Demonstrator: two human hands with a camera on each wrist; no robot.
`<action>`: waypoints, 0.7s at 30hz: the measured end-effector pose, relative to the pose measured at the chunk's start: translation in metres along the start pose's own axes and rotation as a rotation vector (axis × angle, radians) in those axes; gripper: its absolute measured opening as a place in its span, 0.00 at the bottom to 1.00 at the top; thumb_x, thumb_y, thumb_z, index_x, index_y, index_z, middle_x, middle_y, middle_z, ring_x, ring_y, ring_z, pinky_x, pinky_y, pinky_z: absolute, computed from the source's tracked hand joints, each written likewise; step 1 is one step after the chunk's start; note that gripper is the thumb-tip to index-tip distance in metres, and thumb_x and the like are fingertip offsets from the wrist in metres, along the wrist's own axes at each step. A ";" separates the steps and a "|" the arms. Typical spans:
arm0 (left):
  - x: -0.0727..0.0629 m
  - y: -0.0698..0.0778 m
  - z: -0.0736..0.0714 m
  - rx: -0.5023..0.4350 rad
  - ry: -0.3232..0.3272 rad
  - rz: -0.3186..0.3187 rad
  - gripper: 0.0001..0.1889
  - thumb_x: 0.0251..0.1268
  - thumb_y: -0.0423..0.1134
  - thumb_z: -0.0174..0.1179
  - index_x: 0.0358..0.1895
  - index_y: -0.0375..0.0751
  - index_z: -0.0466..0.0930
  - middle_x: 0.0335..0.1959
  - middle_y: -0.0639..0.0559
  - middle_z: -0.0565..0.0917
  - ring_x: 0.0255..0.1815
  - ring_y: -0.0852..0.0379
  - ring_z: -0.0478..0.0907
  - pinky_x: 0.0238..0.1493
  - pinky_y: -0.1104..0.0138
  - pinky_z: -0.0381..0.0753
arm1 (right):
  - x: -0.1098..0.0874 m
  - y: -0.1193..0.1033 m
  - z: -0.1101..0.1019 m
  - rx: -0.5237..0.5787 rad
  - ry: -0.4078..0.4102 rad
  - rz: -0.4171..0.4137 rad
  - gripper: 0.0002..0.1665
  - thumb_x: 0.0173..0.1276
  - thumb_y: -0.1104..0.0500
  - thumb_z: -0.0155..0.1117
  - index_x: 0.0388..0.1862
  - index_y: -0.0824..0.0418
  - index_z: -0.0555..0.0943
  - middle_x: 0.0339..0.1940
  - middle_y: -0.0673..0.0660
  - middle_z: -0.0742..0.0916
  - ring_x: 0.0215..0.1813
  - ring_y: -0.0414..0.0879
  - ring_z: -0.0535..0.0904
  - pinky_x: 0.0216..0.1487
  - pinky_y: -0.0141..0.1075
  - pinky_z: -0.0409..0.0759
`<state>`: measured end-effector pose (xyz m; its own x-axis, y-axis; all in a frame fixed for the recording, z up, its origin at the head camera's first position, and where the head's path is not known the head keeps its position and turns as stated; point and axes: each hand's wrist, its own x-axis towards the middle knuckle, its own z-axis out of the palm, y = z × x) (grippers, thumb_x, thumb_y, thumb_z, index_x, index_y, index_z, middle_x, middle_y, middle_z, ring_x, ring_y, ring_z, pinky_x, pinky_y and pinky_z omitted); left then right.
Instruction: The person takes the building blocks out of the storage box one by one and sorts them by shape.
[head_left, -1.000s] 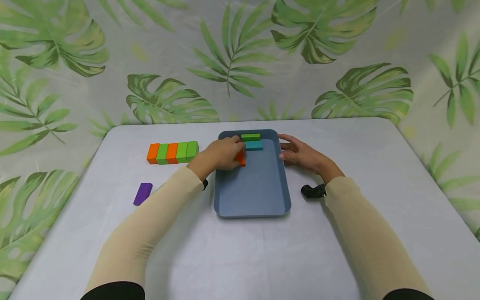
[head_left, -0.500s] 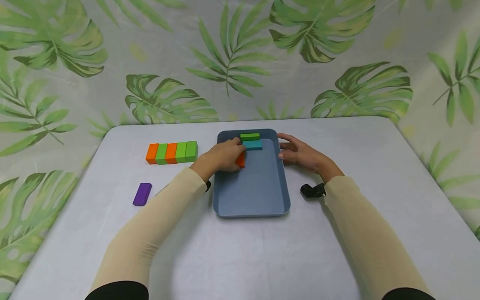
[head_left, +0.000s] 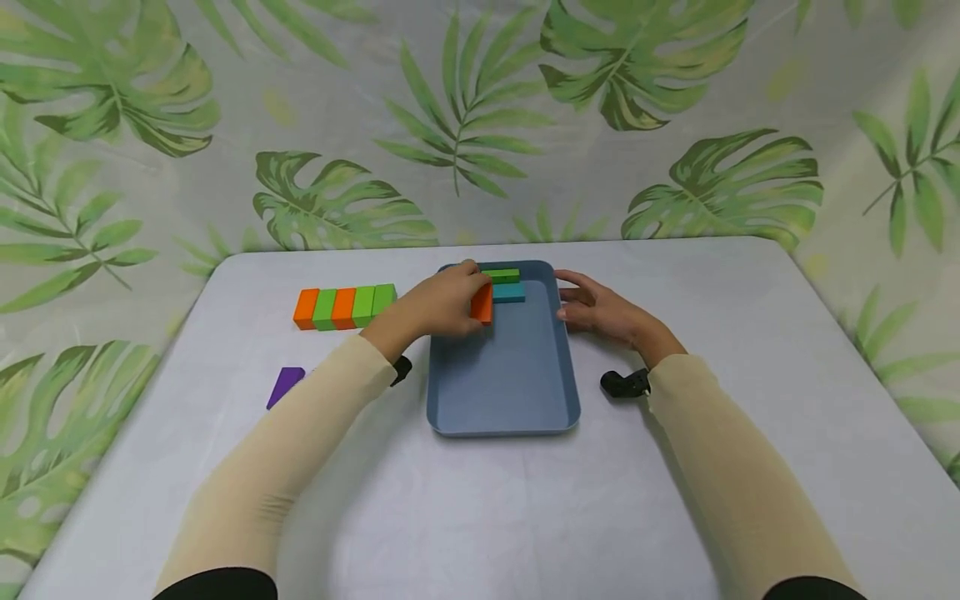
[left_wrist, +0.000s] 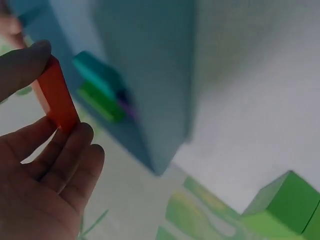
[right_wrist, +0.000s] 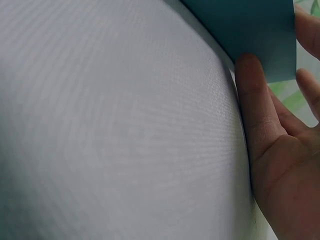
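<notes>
Over the far left part of the blue-grey tray (head_left: 504, 392), my left hand (head_left: 442, 300) pinches an orange block (head_left: 483, 305) between thumb and fingertips. The left wrist view shows this orange block (left_wrist: 57, 95) tilted in the left hand (left_wrist: 47, 165). Inside the tray's far end lie a teal block (head_left: 509, 292) and a green block (head_left: 501, 275), with a bit of purple (left_wrist: 125, 105) beside them. My right hand (head_left: 603, 312) touches the tray's right outer wall with spread fingers; in the right wrist view its thumb (right_wrist: 252, 85) rests against that wall.
Left of the tray, a row of orange and green blocks (head_left: 343, 308) stands side by side on the white table (head_left: 480, 517). A purple block (head_left: 285, 387) lies nearer, partly behind the left sleeve. A leaf-print cloth (head_left: 465, 125) hangs at the back.
My left hand has lifted the orange block, which now shows more of its face and sits slightly farther back beside the teal one. The right hand has stayed at the tray's edge.
</notes>
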<state>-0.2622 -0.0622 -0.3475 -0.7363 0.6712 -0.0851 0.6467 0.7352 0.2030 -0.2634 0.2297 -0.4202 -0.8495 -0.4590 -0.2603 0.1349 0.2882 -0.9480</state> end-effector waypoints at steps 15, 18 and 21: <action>-0.099 -0.003 -0.057 -0.050 0.183 0.080 0.35 0.56 0.37 0.72 0.68 0.36 0.71 0.66 0.42 0.75 0.64 0.45 0.74 0.65 0.52 0.77 | 0.004 -0.002 0.006 -0.009 -0.017 0.000 0.48 0.74 0.59 0.59 0.83 0.45 0.44 0.82 0.64 0.57 0.78 0.63 0.62 0.76 0.58 0.63; -0.122 -0.019 -0.058 -0.049 0.208 0.020 0.35 0.55 0.37 0.73 0.67 0.35 0.72 0.65 0.41 0.75 0.64 0.43 0.74 0.64 0.50 0.78 | 0.003 -0.002 0.004 -0.033 -0.008 0.001 0.47 0.75 0.59 0.59 0.83 0.45 0.44 0.82 0.64 0.57 0.78 0.63 0.61 0.76 0.58 0.63; -0.145 -0.037 -0.059 -0.049 0.222 -0.037 0.35 0.54 0.35 0.73 0.67 0.34 0.72 0.64 0.39 0.76 0.63 0.41 0.74 0.62 0.48 0.79 | 0.003 -0.002 0.002 -0.044 -0.006 0.006 0.48 0.75 0.59 0.58 0.83 0.45 0.43 0.82 0.63 0.57 0.79 0.63 0.61 0.76 0.58 0.63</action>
<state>-0.1910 -0.1924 -0.2852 -0.7886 0.6026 0.1222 0.6120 0.7498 0.2516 -0.2649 0.2259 -0.4193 -0.8456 -0.4622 -0.2669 0.1168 0.3276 -0.9376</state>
